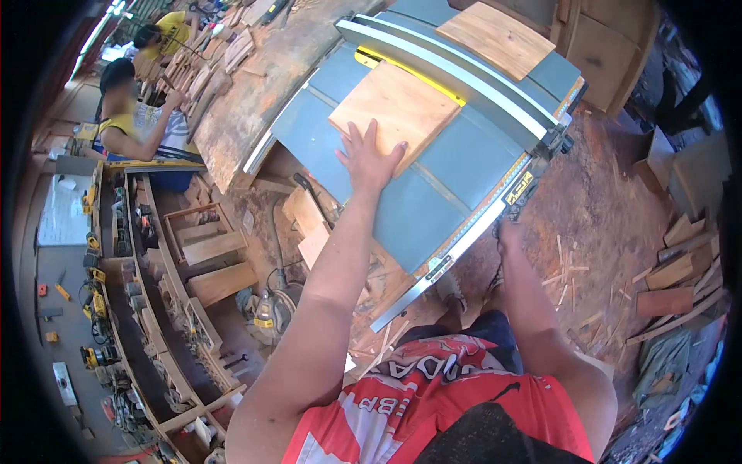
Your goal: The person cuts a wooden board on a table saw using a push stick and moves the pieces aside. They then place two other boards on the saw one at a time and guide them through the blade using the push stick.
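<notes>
A square wooden board lies flat on the grey table saw top, against the yellow throat plate. My left hand rests on the board's near edge, palm down with fingers spread, holding nothing. Just behind the board runs the long metal rip fence. My right hand is low at the saw's front rail, below the yellow label. Its fingers are mostly hidden there, so I cannot make out whether it grips anything. The saw blade is not visible.
Another wooden board lies beyond the fence. Wood offcuts are piled at the right, with thin strips on the floor. Shelves of power tools stand at the left. Two people in yellow tops work at the upper left.
</notes>
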A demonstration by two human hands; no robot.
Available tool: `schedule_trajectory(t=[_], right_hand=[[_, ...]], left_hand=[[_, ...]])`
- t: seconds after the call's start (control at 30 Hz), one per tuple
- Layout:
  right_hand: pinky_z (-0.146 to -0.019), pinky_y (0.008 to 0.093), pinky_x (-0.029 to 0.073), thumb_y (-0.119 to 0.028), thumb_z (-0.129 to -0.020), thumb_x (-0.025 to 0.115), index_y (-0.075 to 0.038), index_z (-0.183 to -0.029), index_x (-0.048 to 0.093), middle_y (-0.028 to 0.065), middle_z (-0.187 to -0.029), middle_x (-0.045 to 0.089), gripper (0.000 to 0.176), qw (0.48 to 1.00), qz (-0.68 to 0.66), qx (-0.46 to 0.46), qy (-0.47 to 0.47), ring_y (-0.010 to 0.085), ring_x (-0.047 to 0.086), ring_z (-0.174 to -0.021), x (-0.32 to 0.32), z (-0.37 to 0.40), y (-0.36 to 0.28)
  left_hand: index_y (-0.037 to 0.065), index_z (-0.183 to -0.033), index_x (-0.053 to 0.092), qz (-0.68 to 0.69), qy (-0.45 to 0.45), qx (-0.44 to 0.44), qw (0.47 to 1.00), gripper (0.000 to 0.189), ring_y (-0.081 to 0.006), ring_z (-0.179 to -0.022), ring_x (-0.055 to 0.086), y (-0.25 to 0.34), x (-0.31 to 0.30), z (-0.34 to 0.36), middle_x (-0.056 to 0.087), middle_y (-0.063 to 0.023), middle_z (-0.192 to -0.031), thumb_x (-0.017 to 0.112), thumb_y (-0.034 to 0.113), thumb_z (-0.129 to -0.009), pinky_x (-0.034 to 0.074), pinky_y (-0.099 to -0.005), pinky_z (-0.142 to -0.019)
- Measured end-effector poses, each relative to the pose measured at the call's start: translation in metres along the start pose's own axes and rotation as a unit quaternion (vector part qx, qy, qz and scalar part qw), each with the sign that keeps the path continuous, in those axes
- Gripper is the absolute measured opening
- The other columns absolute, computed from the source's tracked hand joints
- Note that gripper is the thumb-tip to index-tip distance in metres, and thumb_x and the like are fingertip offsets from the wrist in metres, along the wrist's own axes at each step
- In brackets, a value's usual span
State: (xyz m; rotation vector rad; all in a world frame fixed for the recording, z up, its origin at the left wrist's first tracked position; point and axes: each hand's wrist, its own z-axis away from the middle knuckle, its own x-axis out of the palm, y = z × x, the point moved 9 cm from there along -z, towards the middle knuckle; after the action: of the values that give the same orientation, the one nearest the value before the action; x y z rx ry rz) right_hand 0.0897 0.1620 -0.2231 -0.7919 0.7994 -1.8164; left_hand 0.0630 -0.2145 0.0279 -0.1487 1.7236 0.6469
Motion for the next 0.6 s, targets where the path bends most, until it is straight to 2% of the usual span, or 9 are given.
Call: schedule_trajectory(t=[0.07, 0.17, 0.2, 0.3, 0.33, 0.43, 0.5, 0.57, 0.6], right_hand=[[-0.055, 0.0310, 0.047, 0.008, -0.078, 0.050, 0.002, -0.109, 0.061, 0.0112, -0.087, 0.065, 0.034, 0.995, -0.031, -0.099, -0.010, 0.0183, 0.061, -0.068, 0.002, 0.003, -0.034], [-0.056, 0.0301, 0.047, 0.010, -0.078, 0.050, 0.002, -0.109, 0.061, 0.0107, -0.087, 0.064, 0.034, 0.995, -0.006, -0.096, 0.018, 0.0169, 0.061, -0.068, -0.001, -0.014, -0.055], [-0.056, 0.0294, 0.048, 0.006, -0.085, 0.051, 0.001, -0.108, 0.060, 0.0098, -0.083, 0.063, 0.026, 0.984, -0.021, -0.178, -0.014, 0.0176, 0.061, -0.067, -0.007, -0.046, -0.046], [-0.054, 0.0279, 0.047, -0.004, -0.095, 0.051, 0.000, -0.109, 0.059, 0.0081, -0.079, 0.062, 0.017, 0.996, 0.045, -0.072, 0.001, 0.0163, 0.060, -0.064, -0.016, -0.023, -0.058], [-0.051, 0.0271, 0.044, -0.016, -0.101, 0.050, -0.001, -0.109, 0.058, 0.0057, -0.076, 0.059, 0.018, 0.990, 0.054, -0.113, -0.059, 0.0140, 0.057, -0.060, -0.018, -0.016, -0.068], [-0.050, 0.0278, 0.043, -0.022, -0.100, 0.056, -0.002, -0.106, 0.056, 0.0037, -0.071, 0.058, 0.021, 0.980, 0.113, -0.157, 0.037, 0.0129, 0.054, -0.056, -0.088, 0.029, -0.100], [-0.051, 0.0295, 0.044, -0.024, -0.099, 0.059, -0.001, -0.103, 0.056, 0.0039, -0.067, 0.058, 0.024, 0.963, 0.157, -0.204, 0.078, 0.0147, 0.056, -0.055, -0.121, 0.076, -0.165], [-0.052, 0.0296, 0.045, -0.025, -0.098, 0.059, 0.000, -0.102, 0.055, 0.0033, -0.065, 0.056, 0.026, 0.863, 0.359, -0.354, -0.013, 0.0139, 0.056, -0.055, -0.119, 0.123, -0.230], [-0.052, 0.0296, 0.045, -0.025, -0.098, 0.059, 0.000, -0.102, 0.055, 0.0033, -0.065, 0.056, 0.026, 0.855, 0.372, -0.362, -0.011, 0.0139, 0.056, -0.055, -0.120, 0.133, -0.255]], left_hand=[[0.017, -0.149, 0.041, 0.003, 0.003, -0.002, 1.000, 0.088, -0.0480, -0.146, 0.016, -0.001, -0.001, 0.001, 0.018, -0.0236, -0.159, 0.070, 0.059, -0.077, 0.007, -0.0619, -0.117], [0.017, -0.149, 0.040, 0.008, 0.008, 0.001, 1.000, 0.088, -0.0484, -0.146, 0.016, 0.000, 0.001, -0.002, 0.017, -0.0236, -0.159, 0.069, 0.060, -0.078, 0.007, -0.0628, -0.117], [0.017, -0.149, 0.040, 0.012, 0.007, 0.002, 1.000, 0.088, -0.0485, -0.146, 0.016, -0.001, 0.002, 0.001, 0.017, -0.0237, -0.159, 0.069, 0.060, -0.078, 0.008, -0.0632, -0.117], [0.019, -0.150, 0.041, 0.008, -0.012, -0.011, 1.000, 0.089, -0.0469, -0.147, 0.015, -0.001, 0.001, 0.002, 0.016, -0.0239, -0.160, 0.068, 0.063, -0.077, 0.006, -0.0625, -0.117], [0.019, -0.150, 0.041, 0.020, -0.005, -0.014, 1.000, 0.089, -0.0469, -0.147, 0.015, 0.001, -0.001, 0.004, 0.016, -0.0239, -0.160, 0.068, 0.063, -0.077, 0.006, -0.0625, -0.117], [0.020, -0.151, 0.038, 0.027, -0.021, -0.008, 0.999, 0.089, -0.0479, -0.147, 0.013, 0.007, 0.001, 0.034, 0.013, -0.0244, -0.161, 0.067, 0.063, -0.078, 0.006, -0.0628, -0.117], [0.020, -0.152, 0.036, 0.012, -0.034, 0.019, 0.999, 0.090, -0.0488, -0.147, 0.012, 0.023, 0.001, 0.061, 0.012, -0.0250, -0.161, 0.065, 0.064, -0.079, 0.005, -0.0631, -0.116], [0.020, -0.152, 0.035, 0.029, -0.031, 0.027, 0.999, 0.089, -0.0491, -0.147, 0.011, 0.035, 0.003, 0.093, 0.012, -0.0252, -0.161, 0.064, 0.064, -0.080, 0.004, -0.0634, -0.116], [0.020, -0.152, 0.035, 0.022, -0.030, 0.046, 0.998, 0.089, -0.0494, -0.147, 0.011, 0.043, 0.004, 0.107, 0.012, -0.0254, -0.161, 0.064, 0.064, -0.081, 0.004, -0.0637, -0.116]])
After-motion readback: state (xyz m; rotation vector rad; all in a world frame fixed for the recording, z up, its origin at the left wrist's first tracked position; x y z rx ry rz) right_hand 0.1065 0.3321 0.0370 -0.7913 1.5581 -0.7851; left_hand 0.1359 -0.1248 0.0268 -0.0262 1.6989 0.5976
